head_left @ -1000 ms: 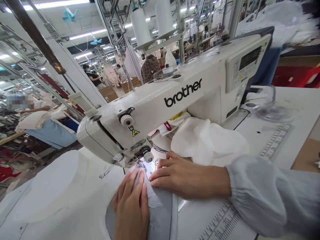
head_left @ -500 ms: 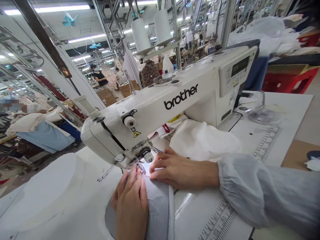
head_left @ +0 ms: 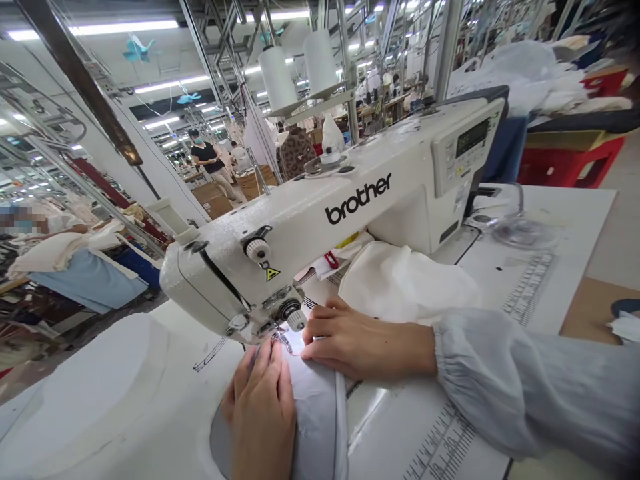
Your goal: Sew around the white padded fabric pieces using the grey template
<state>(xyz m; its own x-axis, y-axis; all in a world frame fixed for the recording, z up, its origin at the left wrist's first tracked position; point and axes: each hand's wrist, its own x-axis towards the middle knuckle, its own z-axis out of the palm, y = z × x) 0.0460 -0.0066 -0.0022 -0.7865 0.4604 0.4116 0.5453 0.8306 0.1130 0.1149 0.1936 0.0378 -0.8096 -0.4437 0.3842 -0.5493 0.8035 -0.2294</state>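
Observation:
A pale grey-white fabric piece (head_left: 315, 400) lies under the needle area of the white Brother sewing machine (head_left: 300, 213). My left hand (head_left: 265, 400) rests flat on this fabric, fingers stretched forward to the left of the presser foot (head_left: 283, 339). To the right of the foot, my right hand (head_left: 355, 337) has bent fingers closed together at the fabric, the tips down by a thin reddish line. What sits beneath those fingertips is hidden. The machine's lamp lights the spot between both hands.
Behind my right hand, cream fabric (head_left: 405, 280) lies under the machine arm. A white rounded panel (head_left: 100, 373) is on the left. Thread cones (head_left: 277, 77) stand above. Ruler markings (head_left: 445, 440) run along the tabletop (head_left: 575, 220). A red stool (head_left: 570, 160) stands beyond.
The view has shifted slightly, and the machine appears a little further left. Both hands keep nearly the same place on the fabric. A person in the background has changed posture.

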